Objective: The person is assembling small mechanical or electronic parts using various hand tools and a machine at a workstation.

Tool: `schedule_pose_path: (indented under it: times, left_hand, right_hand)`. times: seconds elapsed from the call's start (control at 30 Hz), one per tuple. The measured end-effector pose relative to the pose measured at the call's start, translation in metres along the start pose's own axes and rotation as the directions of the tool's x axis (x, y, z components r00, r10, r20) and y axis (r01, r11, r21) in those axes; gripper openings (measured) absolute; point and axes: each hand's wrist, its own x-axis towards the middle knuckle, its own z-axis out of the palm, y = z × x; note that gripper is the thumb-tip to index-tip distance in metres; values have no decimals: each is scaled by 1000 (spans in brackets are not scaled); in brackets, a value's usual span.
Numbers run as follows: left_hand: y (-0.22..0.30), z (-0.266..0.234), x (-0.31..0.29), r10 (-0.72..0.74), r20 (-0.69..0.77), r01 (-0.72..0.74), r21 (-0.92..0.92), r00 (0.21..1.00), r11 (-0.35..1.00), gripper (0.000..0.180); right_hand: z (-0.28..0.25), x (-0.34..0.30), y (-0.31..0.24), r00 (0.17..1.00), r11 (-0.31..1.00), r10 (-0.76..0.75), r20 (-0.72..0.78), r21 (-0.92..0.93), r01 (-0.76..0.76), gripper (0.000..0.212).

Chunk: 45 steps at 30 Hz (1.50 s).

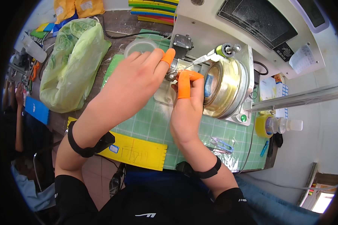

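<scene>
My left hand (pixel 137 77) reaches over a small metal fixture (pixel 172 74) on the front of a machine (pixel 199 20). Its fingers are curled together, with an orange finger cot on one of them. From below, my right hand (pixel 187 108) meets the same fixture, its fingers bent and pressed together, orange cots on two of them. Whatever lies between the fingertips is hidden or too small to make out. Just right of my right hand sits a large brass-coloured wheel (pixel 229 90). Above it, a metal arm (pixel 206 58) ends in a green-and-black roller (pixel 226 50).
A green gridded mat (pixel 150 120) covers the bench, with a yellow strip (pixel 139 152) along its front edge. Blue-handled snips (pixel 222 145) lie near my right forearm. A tape roll (pixel 264 125) and clear bottle (pixel 285 125) stand right; a filled green bag (pixel 73 67) sits left.
</scene>
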Motion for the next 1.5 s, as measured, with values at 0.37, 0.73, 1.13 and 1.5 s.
schedule_pose_path:
  times: [0.37,0.73,1.13,1.5]
  left_hand:
    - [-7,24,5,5,-167,-17,-70,986,997,68]
    - [-22,20,-2,360,-592,-447,-1,721,894,39]
    - [-21,18,4,106,-555,-350,-355,825,867,20]
    - [-20,5,22,-70,-332,-199,-708,941,678,18]
  right_hand:
    - [0,6,1,981,969,-182,66,-159,190,13]
    - [1,9,4,982,976,-185,43,-107,188,12]
    - [5,1,2,995,994,-86,-49,57,89,11]
    - [3,5,-1,982,978,-190,18,-89,191,11]
